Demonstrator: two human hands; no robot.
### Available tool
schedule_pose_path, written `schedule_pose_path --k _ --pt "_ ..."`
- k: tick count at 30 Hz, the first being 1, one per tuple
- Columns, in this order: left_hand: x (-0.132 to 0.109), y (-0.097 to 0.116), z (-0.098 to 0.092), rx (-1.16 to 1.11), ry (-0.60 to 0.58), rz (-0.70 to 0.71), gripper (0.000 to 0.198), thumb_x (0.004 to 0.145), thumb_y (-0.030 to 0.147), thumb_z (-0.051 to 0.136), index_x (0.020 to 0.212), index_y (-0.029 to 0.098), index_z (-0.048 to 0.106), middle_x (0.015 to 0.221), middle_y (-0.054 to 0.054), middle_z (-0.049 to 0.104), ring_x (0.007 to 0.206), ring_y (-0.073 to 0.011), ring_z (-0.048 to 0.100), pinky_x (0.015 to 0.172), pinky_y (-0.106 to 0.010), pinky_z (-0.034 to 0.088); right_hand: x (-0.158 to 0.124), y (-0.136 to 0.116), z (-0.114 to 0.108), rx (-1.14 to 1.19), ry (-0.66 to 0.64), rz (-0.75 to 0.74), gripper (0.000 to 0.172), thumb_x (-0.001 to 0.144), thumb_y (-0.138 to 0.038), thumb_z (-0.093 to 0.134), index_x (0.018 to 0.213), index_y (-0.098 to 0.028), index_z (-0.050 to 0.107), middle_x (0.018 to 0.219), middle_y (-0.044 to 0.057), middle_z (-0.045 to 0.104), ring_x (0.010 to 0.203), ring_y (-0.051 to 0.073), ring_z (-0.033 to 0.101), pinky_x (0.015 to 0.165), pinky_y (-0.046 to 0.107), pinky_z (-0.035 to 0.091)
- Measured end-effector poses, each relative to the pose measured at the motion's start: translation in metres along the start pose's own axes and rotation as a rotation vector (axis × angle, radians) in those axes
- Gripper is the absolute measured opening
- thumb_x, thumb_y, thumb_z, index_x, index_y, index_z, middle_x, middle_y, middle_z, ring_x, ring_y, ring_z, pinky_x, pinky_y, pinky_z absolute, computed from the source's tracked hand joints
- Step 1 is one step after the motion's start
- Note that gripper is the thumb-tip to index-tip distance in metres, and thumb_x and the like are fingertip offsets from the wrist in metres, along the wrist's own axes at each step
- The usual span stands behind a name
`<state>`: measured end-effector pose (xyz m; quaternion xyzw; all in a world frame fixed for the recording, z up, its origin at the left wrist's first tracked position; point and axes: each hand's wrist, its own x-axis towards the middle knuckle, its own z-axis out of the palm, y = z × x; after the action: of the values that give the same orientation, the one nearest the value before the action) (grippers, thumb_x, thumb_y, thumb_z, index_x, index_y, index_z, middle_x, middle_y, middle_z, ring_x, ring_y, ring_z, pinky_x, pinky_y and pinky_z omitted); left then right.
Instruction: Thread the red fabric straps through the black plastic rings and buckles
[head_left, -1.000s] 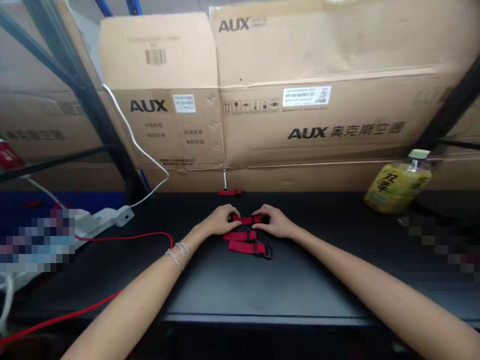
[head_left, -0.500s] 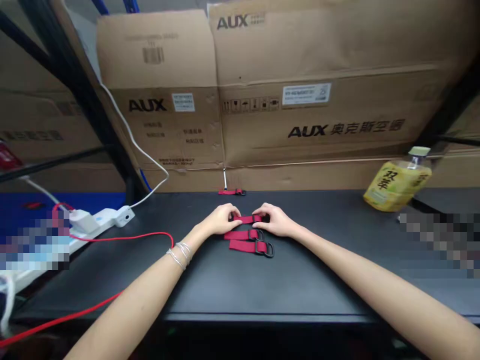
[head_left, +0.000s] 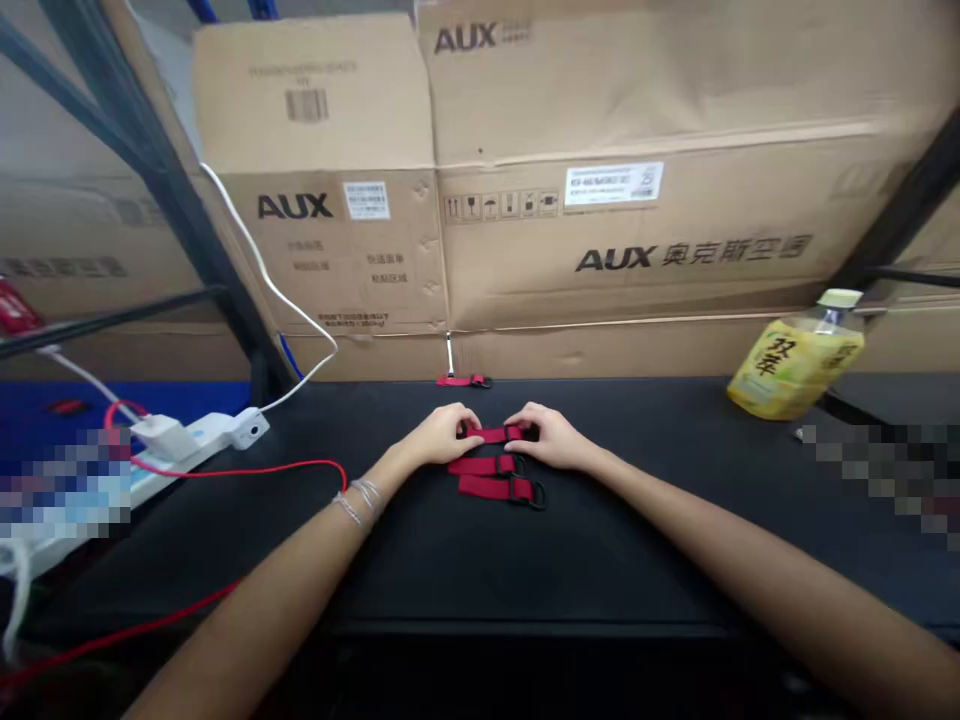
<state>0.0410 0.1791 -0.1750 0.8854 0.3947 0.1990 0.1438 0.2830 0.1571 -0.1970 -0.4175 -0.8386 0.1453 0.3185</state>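
A short red webbing strap [head_left: 491, 436] with a black buckle lies across the dark tabletop, pinched at both ends. My left hand [head_left: 444, 434] has its thumb and fingers closed on the strap's left end. On the buckle end, my right hand [head_left: 551, 437] is closed the same way, its fingers hiding part of the black hardware. Just nearer to me lie two more straps, a middle strap [head_left: 476, 466] and a front strap [head_left: 487, 487], each with a black slider and D-ring at the right. Another red strap [head_left: 461, 380] rests at the back, by the cardboard.
Cardboard boxes [head_left: 337, 260] stand along the back edge. To the left are a white power strip [head_left: 214, 437] and a red cable [head_left: 262, 469]. A yellow drink pouch [head_left: 795, 370] stands at the back right. Black shelf posts [head_left: 187, 220] flank the tabletop [head_left: 600, 560].
Both hands keep their hold on the strap with hardly any movement. The picture's brightness has shifted, with the boxes lighter and the tabletop darker.
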Motion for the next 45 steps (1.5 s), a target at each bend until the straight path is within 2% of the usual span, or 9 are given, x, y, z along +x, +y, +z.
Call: schedule_pose_path --k 10,18,36,45 --pt "0.0008 0.0031 -0.0046 -0.008 -0.029 -0.011 0.029 0.075 0.036 0.066 0.096 0.016 0.068 0.088 -0.006 0.065 0.071 -0.0147 0.055 0.068 -0.027 0.045 -0.0006 -0.0038 -0.0013 -0.001 0.003 0.024 0.034 0.075 -0.037 0.073 0.102 -0.017 0.068 0.088 0.006 0.061 0.080 0.017 0.059 0.075 0.032 0.048" --pt "0.0012 0.0013 -0.0035 0.009 -0.035 -0.007 0.027 0.079 0.034 0.063 0.098 0.016 0.067 0.087 -0.005 0.065 0.069 -0.0142 0.055 0.067 -0.027 0.044 -0.0013 -0.0027 -0.0005 -0.034 0.014 -0.005 0.034 0.079 -0.039 0.069 0.103 -0.016 0.068 0.089 0.007 0.060 0.082 0.018 0.057 0.077 0.032 0.048" --pt "0.0015 0.0043 -0.0024 0.000 -0.052 -0.039 0.022 0.080 0.029 0.063 0.097 0.016 0.065 0.088 -0.004 0.062 0.069 -0.0142 0.055 0.069 -0.028 0.044 -0.0023 -0.0033 -0.0006 -0.058 -0.002 -0.016 0.035 0.078 -0.040 0.070 0.104 -0.016 0.068 0.092 0.008 0.061 0.088 0.020 0.057 0.081 0.034 0.047" --pt "0.0005 0.0085 -0.0021 -0.045 -0.030 -0.040 0.016 0.078 0.022 0.063 0.093 0.016 0.062 0.088 -0.003 0.058 0.066 -0.0126 0.053 0.070 -0.029 0.045 -0.0021 -0.0058 -0.0017 -0.059 -0.014 -0.018 0.033 0.080 -0.037 0.069 0.105 -0.016 0.067 0.093 0.009 0.061 0.088 0.020 0.056 0.082 0.034 0.047"
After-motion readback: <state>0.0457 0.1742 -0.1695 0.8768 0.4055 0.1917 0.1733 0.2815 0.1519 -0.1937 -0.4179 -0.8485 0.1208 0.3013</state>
